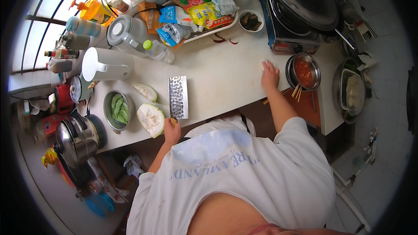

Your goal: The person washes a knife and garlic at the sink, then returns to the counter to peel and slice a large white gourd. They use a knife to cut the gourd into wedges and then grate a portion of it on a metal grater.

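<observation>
My left hand [172, 132] grips the wooden handle of a cleaver [178, 98] at the counter's front edge. Its broad blade, patterned with dimples, points away from me over the white counter [215, 81]. Just left of the blade lies a large cut piece of winter melon [151, 119], pale flesh facing up. A thinner melon wedge [145, 91] rests behind it. Over on the right, my right hand [270, 74] is on the counter with nothing in it, fingers a little apart. Near it stands a metal bowl of red sauce [305, 70], with chopsticks [297, 91] beside its rim.
A metal bowl of green leaves [119, 109] sits left of the melon. Behind are a white jug [107, 64], a plastic bottle [159, 51] and a tray of seasoning packets [209, 31]. A gas stove [290, 44] carries a lidded wok [303, 0]. Dried chillies [219, 38] lie near the tray.
</observation>
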Demonstrator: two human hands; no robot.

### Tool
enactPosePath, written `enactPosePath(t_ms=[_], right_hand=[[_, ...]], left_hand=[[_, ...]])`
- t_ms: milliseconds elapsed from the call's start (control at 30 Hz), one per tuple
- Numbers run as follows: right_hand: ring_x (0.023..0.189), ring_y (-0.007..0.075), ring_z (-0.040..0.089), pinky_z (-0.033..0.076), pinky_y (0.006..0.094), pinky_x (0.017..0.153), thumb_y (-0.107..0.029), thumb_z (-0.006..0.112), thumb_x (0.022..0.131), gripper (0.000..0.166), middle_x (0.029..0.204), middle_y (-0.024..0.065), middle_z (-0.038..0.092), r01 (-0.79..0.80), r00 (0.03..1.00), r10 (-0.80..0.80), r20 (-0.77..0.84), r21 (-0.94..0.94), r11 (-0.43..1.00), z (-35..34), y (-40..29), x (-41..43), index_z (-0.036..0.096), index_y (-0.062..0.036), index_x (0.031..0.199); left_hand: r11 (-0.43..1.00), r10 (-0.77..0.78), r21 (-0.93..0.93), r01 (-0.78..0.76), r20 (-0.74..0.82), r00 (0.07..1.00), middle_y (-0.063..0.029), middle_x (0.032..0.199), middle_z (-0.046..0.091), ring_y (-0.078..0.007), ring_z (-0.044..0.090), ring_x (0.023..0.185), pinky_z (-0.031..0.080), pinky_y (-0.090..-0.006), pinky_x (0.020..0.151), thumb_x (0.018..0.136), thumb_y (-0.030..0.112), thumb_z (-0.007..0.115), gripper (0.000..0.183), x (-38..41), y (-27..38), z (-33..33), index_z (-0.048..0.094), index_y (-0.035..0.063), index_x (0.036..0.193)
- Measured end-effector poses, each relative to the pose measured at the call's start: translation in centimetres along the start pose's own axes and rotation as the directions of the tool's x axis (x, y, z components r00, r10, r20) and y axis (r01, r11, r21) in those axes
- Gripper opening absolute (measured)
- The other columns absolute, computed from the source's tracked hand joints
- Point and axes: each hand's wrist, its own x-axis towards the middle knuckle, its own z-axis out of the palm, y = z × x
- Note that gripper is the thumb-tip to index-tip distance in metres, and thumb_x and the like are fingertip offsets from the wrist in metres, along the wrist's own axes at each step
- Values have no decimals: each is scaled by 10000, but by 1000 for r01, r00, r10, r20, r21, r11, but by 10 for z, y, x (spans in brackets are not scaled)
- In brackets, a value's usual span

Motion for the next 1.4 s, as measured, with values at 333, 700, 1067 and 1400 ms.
enactPosePath(t_ms=[333, 700, 1067, 1400], right_hand=[[1015, 313, 556, 467, 403, 886, -295, 483, 950, 339, 1190, 156, 575, 407, 909, -415, 42, 134, 904, 16, -106, -138, 569, -142, 1240], [1146, 383, 434, 355, 468, 1011, -104, 512, 885, 405, 1337, 166, 441, -344, 933, 340, -116, -15, 939, 26, -44, -79, 522, -126, 1289], [1117, 322, 482, 394, 393, 986, -385, 638, 855, 509, 1221, 161, 529, -13, 991, -58, 121, 513, 858, 68, -196, -66, 560, -31, 1212], [1066, 322, 477, 437, 414, 923, -222, 532, 898, 361, 1289, 97, 502, 364, 927, -374, 11, 206, 908, 121, -290, -2, 581, -182, 1253]], left_hand=[[1000, 17, -15, -17, 5, 1000, -112, 810, 533, -212, 536, 716, 466, -346, 682, 750, 91, 567, 287, 12, 7, 2, 475, -5, 1005], [971, 66, -230, -68, -14, 998, -37, 748, 506, -107, 464, 506, 402, -251, 432, 766, -26, 505, 325, -8, 39, -18, 440, 30, 1079], [889, 51, -441, -120, -165, 985, -42, 804, 521, -97, 479, 549, 421, -226, 477, 754, -85, 470, 350, -59, 81, -86, 415, 31, 1080], [855, -60, -498, -144, -371, 927, -50, 810, 535, -98, 490, 569, 430, -225, 503, 759, -55, 473, 331, -115, 41, -105, 435, 33, 1075]])
